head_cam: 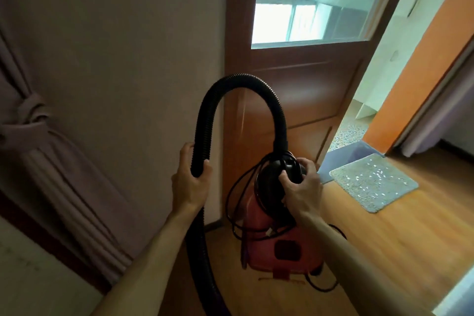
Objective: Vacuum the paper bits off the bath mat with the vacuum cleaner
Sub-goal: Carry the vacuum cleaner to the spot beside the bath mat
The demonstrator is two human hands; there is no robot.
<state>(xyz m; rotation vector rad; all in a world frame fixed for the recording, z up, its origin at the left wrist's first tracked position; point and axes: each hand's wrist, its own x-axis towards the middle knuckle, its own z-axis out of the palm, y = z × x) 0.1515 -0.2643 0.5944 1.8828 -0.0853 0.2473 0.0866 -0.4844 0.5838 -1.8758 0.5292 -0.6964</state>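
Observation:
A red vacuum cleaner (pixel 282 251) hangs just above the wooden floor in front of me, its black top held by my right hand (pixel 301 185). A black power cord (pixel 238 202) loops loosely around that top. The ribbed black hose (pixel 246 82) arches up from the vacuum's top and comes down on the left, where my left hand (pixel 189 182) grips it. The grey bath mat (pixel 372 182) lies on the floor to the right by the doorway, with several white paper bits scattered over it. The hose's lower end runs out of view.
A wooden door (pixel 295 90) with a glass pane stands open behind the vacuum. A tied curtain (pixel 38 136) hangs at the left wall. An orange door frame (pixel 415 72) borders the doorway at the right. Wooden floor (pixel 384 238) stretches between me and the mat.

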